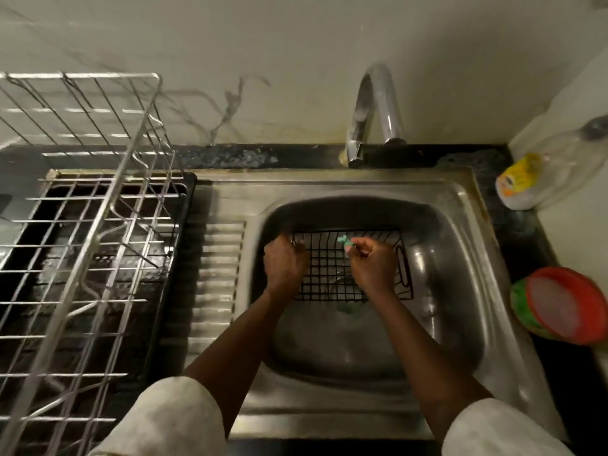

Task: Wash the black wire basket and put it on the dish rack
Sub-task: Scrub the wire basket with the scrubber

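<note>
The black wire basket (332,274) lay in the basin of the steel sink (460,225), below the chrome faucet (375,110). The left hand (284,263) gripped its left rim with curled fingers. The right hand (371,261) pinched a small green item (345,242), too blurred to name, over the basket's mesh. The metal dish rack (82,225) stood to the left of the sink. A plastic bottle (526,182) and red-and-green plates (566,307) sat on the counter to the right.
</note>
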Motion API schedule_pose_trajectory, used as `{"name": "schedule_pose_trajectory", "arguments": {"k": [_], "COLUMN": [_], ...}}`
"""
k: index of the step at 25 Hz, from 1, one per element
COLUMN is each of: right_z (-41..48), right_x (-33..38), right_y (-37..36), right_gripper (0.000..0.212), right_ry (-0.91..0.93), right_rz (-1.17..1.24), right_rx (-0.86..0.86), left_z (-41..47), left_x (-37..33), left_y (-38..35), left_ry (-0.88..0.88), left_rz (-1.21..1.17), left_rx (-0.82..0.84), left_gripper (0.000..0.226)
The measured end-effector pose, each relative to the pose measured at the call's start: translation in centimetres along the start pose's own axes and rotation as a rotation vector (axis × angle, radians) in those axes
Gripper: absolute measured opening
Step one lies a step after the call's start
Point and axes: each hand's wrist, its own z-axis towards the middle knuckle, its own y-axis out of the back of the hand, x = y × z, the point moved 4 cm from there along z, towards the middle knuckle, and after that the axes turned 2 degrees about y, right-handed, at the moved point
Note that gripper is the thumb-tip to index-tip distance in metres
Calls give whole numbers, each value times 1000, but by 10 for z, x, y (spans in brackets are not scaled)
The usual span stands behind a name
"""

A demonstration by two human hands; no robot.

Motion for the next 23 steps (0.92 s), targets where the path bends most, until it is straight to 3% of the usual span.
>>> {"name": "schedule_pose_trajectory", "arguments": {"k": [4, 11, 14, 19, 21, 23], "right_z": [23, 25, 30, 61, 52, 37], "right_x": [-15, -7, -16, -55, -46, -24], "right_y": [-46, -87, -65, 3, -11, -51], "right_gripper": [15, 30, 27, 31, 25, 22], "right_ry": [118, 477, 476, 106, 159, 340], "right_rz": [71, -159, -284, -276, -276, -292], "right_rx": [-94, -96, -101, -331, -287, -106], "left_z": [35, 48, 56, 62, 62, 62], "left_x": [30, 17, 24, 32, 28, 25], "left_y": [-31, -45, -53, -57, -56, -55], "left_ry": [39, 87, 155, 242, 267, 252], "left_rz": [104, 102, 102, 43, 53, 86], "left_rx": [122, 239, 246, 315, 363, 396], "left_gripper": [27, 26, 16, 31, 30, 27]}}
